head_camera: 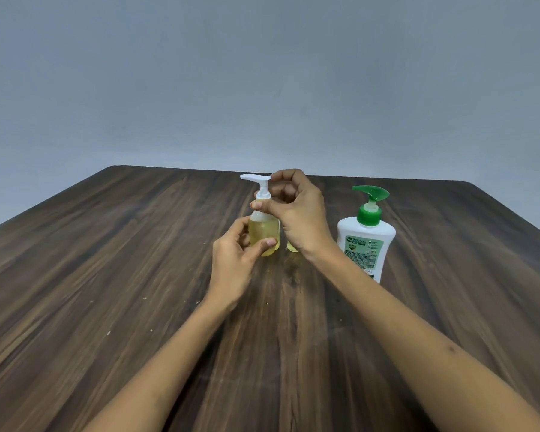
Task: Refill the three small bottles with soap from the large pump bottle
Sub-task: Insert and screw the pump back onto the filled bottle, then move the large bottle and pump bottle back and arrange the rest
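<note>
Two bare arms reach out over the brown wooden table [106,275] from the near edge. The left hand [234,263] has its fingers and thumb curled round the lower part of a small bottle [264,235], with the thumb lying across the front. This small bottle stands straight up near the middle of the table and has yellow soap inside, most of the way up. Its white pump [258,182] sits on top, and the spout points to the left.

The right hand [300,213] comes from the other side and pinches the neck of the pump, its fingers bent round it. That hand hides a lot. Just behind it a bit of yellow peeks out low down, which looks like a second small bottle [292,247], but most of it is covered. I cannot make out a third one.

Further right, a little apart from the hands, stands the big white bottle [367,241] with a green pump [371,198]. It is upright, and its spout points left too. The right arm cuts off its bottom corner.

Behind the table is a plain grey wall [262,73].
</note>
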